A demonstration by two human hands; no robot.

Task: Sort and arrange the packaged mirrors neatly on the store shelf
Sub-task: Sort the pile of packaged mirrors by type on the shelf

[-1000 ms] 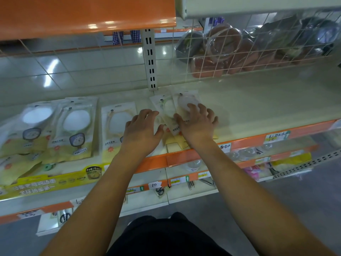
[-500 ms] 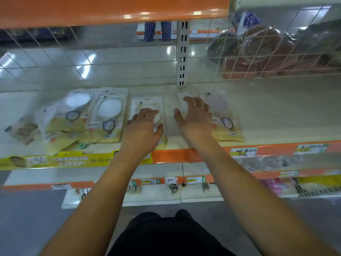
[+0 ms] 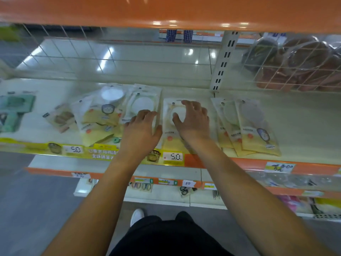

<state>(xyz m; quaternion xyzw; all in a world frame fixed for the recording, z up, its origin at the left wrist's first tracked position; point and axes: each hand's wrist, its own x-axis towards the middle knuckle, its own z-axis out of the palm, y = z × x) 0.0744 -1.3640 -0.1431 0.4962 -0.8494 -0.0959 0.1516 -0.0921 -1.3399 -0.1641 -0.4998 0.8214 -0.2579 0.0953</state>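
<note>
Several packaged mirrors in clear-and-yellow bags lie flat on the cream shelf (image 3: 304, 130). My right hand (image 3: 193, 121) rests with spread fingers on a single mirror pack (image 3: 173, 141) in the middle. My left hand (image 3: 142, 130) lies with relaxed fingers on the lower edge of the neighbouring mirror pack (image 3: 144, 102), which belongs to a loose overlapping pile (image 3: 99, 119) on the left. A fanned stack of mirror packs (image 3: 249, 130) lies to the right of my right hand, untouched.
Green packaged items (image 3: 14, 111) lie at the far left. A wire basket (image 3: 295, 71) of wrapped brown items stands at the back right. An orange shelf (image 3: 166, 12) overhangs above. A slotted upright post (image 3: 225, 60) divides the bays. Lower shelves hold small goods.
The view has swung left and both hands shifted left: the right hand left the fanned stack and now lies on the single pack, the left moved onto the pile's nearest pack.
</note>
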